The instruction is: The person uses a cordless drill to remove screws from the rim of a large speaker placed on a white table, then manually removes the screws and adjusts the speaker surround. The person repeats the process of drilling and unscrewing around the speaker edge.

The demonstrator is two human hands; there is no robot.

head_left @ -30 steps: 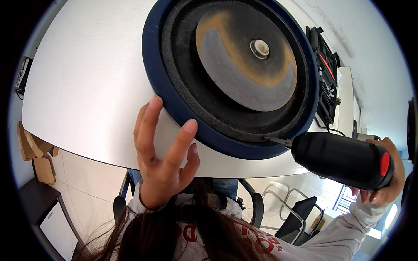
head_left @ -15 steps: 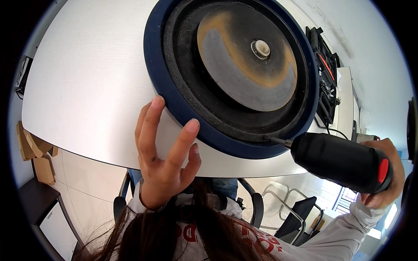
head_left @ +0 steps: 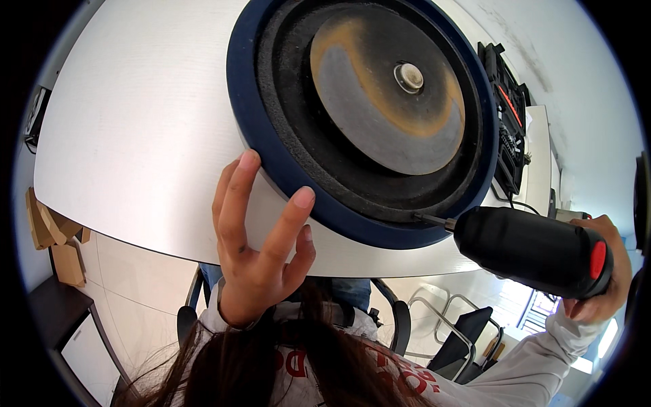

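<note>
A large round piece with a dark blue rim point(head_left: 244, 102) and a black recessed ring holds a grey, rust-stained disc point(head_left: 366, 108) with a silver center fitting point(head_left: 409, 76). My left hand point(head_left: 264, 258) has spread fingers, its fingertips at the blue rim's lower-left edge. My right hand point(head_left: 603, 285) grips a black power driver point(head_left: 522, 244) with a red part at its back. The driver's bit point(head_left: 434, 220) reaches the black ring at the lower right; whether it sits in a screw is too small to tell.
The round piece lies on a white table point(head_left: 129, 122), an open black tool case point(head_left: 505, 115) with a cable along its right side. A chair point(head_left: 461, 339) stands below right, cardboard boxes point(head_left: 68, 264) and a dark cabinet point(head_left: 61, 312) at left. A white wall runs at right.
The round piece and my left hand's fingers have shifted slightly right. The driver wobbles a little in my right hand, its bit staying at the same place on the ring.
</note>
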